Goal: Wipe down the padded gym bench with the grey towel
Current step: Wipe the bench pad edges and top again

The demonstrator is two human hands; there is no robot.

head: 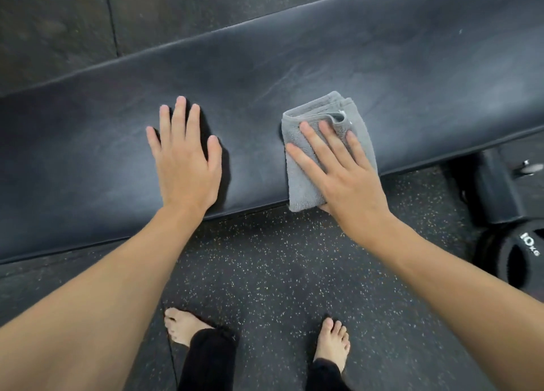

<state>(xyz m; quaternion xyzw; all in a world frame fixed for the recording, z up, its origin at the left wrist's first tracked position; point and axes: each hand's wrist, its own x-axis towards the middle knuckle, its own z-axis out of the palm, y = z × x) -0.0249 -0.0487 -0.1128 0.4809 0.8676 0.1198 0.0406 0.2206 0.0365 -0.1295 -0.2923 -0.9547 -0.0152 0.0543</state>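
The padded gym bench (294, 75) is long, dark and slightly scuffed, running from lower left to upper right across the view. A folded grey towel (306, 116) lies on its near edge, hanging a little over the side. My right hand (344, 175) presses flat on the towel, fingers spread across it, thumb tucked under the lower edge. My left hand (185, 158) rests palm down on the bare pad to the left of the towel, fingers apart, holding nothing.
Speckled rubber floor (279, 267) lies under the bench and my bare feet (182, 328). At the right, a black bench base (500, 193) and a 10 kg weight plate (512, 258) sit on the floor.
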